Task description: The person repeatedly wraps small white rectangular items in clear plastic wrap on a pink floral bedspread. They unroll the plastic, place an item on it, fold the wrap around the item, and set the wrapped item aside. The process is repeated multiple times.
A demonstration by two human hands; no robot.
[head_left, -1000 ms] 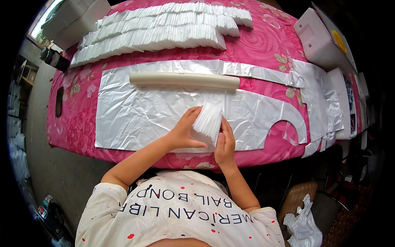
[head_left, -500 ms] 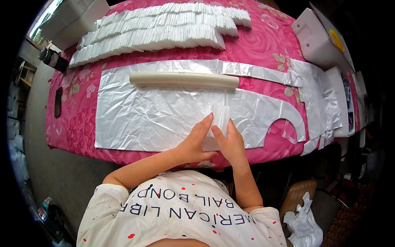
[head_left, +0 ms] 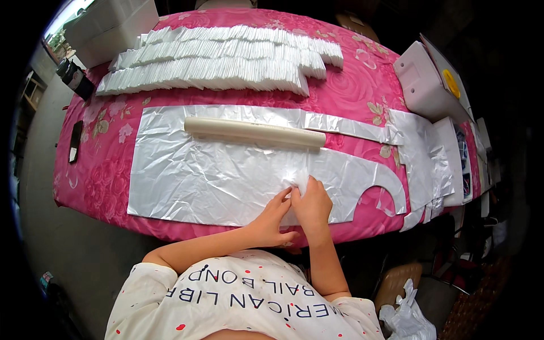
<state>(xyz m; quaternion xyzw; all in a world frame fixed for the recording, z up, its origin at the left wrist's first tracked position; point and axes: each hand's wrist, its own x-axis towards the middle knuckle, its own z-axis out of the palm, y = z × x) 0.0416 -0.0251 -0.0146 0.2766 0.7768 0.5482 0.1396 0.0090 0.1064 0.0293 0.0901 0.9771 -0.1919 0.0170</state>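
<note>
A thin, white, folded plastic piece (head_left: 297, 177), with soft creased layers, is held over the silvery-white plastic sheet (head_left: 187, 181). My right hand (head_left: 313, 208) has its thumb and fingers closed on it from the right. On the other side, my left hand (head_left: 271, 220) reaches in with its fingertips against the piece, its thumb standing apart near the table edge. Part of the piece is hidden behind my fingers. Just beyond lies a pale, cream-coloured tube (head_left: 255, 133), resting across the sheet.
Long rows of folded white plastic pieces (head_left: 209, 62) stand at the back of the pink floral tablecloth (head_left: 340, 68). White foam boxes (head_left: 422, 73) sit at the right. At the left are a dark bottle (head_left: 75, 79) and a phone (head_left: 75, 141). More plastic sheeting (head_left: 419, 164) hangs over the right.
Both hands have come slightly nearer to me with the folded piece. My right fingers have closed further round it, and less of it shows. The whole view has shifted a little.
</note>
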